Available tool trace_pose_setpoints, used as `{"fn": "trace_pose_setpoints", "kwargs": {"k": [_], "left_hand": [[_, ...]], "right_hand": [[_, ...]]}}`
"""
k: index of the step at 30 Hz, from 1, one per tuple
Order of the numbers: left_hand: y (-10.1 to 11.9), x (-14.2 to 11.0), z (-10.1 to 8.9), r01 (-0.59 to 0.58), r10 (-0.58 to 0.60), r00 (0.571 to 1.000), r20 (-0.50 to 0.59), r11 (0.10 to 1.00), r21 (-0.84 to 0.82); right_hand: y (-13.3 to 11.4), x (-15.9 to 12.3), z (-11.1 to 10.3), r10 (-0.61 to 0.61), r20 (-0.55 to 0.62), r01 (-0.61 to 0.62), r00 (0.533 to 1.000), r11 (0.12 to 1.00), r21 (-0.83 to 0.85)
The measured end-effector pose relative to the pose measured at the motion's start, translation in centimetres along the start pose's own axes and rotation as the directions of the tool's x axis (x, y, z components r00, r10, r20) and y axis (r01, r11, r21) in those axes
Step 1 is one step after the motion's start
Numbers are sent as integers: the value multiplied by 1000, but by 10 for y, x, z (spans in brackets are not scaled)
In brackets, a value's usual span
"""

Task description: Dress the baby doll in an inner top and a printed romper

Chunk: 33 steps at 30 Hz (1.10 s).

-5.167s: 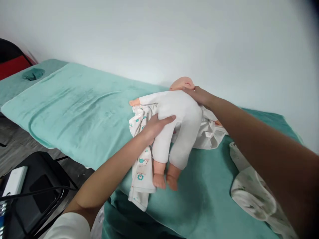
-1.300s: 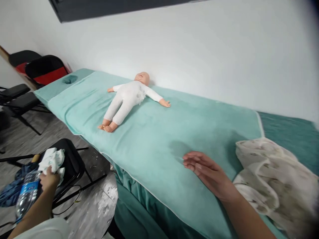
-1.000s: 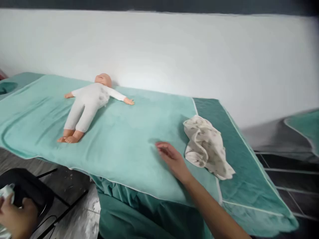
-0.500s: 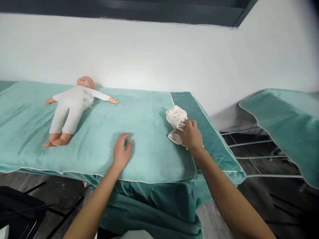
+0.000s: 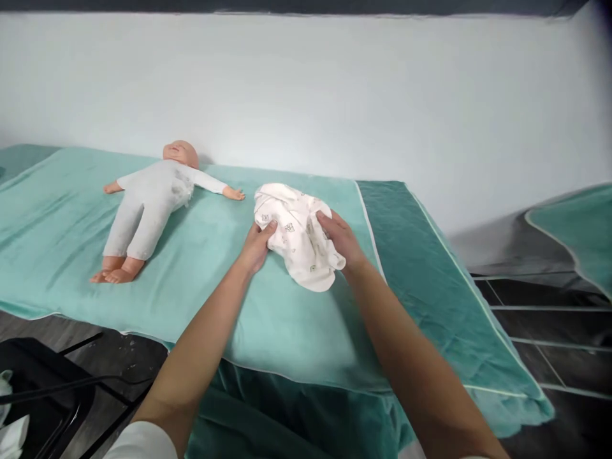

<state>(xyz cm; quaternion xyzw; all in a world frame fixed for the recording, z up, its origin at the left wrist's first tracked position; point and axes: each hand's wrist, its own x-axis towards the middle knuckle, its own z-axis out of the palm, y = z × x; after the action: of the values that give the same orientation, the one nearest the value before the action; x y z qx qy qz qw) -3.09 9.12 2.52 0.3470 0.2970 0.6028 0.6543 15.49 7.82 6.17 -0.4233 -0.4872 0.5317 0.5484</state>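
A crumpled white cloth garment [image 5: 301,236] with small printed figures hangs between my two hands, above the green bed cover [image 5: 287,331]. My left hand [image 5: 258,245] grips its left edge, thumb on top and fingers hidden behind the fabric. On the other side my right hand [image 5: 340,239] pinches the right edge, its fingertips partly covered by folds. The garment's exact cut cannot be made out. To the left lies a baby doll [image 5: 148,197] on its back, arms spread, with a white cloth body and a torn patch at its side.
A white wall [image 5: 306,95] runs behind the bed. At lower left stands a black chair [image 5: 43,382] with white items on it. Metal rails [image 5: 549,309] and another green cover [image 5: 578,229] are at the right.
The garment has come off the bed's right part and moved left, partly unfolded. My left hand, empty before, now grips it too. The view has shifted slightly.
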Motion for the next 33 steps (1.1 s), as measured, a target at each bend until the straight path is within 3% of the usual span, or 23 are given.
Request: {"fn": "trace_pose_setpoints", "kwargs": {"k": [5,10,13,15,17,18,20,21,22,24,26,28,31,33], "left_hand": [[5,5,-6,-36,24,984,-174,997,-67],[0,4,-8,-70,77,977,-201,997,40],[-5,3,-7,-128,172,949,-263,976,176],[-6,3,-5,-185,257,925,-280,948,259],[-5,3,-5,-228,322,905,-278,919,323],[-4,3,-5,-230,334,901,-276,909,347],[0,3,-8,-199,306,908,-286,916,349],[1,2,-10,-176,271,917,-293,933,313],[3,2,-11,-154,229,929,-292,954,257],[5,1,-13,-119,153,951,-269,984,136],[6,-2,-13,-72,84,978,-193,995,70],[7,-5,-10,13,-10,999,-44,998,64],[7,-8,-5,114,-126,971,201,991,73],[6,-8,-4,103,-115,964,240,993,63]], "right_hand": [[28,19,-8,-48,-216,57,975,998,33],[12,16,-33,-196,-354,245,915,965,98],[8,12,-42,-213,-376,281,902,950,137],[9,5,-41,-184,-291,238,939,958,160],[9,-5,-34,-127,-24,129,992,979,155],[9,-9,-29,-92,156,71,984,988,134],[6,-15,-20,-41,435,-1,900,995,97],[5,-15,-17,-49,471,0,881,995,103],[4,-13,-16,-79,426,27,901,992,125],[4,-7,-16,-166,189,138,968,979,149],[7,0,-16,-228,10,227,973,970,82],[13,2,-11,-222,22,223,975,974,-40],[20,-4,6,-125,77,141,989,958,-250],[23,-8,15,-121,21,121,992,933,-340]]}}
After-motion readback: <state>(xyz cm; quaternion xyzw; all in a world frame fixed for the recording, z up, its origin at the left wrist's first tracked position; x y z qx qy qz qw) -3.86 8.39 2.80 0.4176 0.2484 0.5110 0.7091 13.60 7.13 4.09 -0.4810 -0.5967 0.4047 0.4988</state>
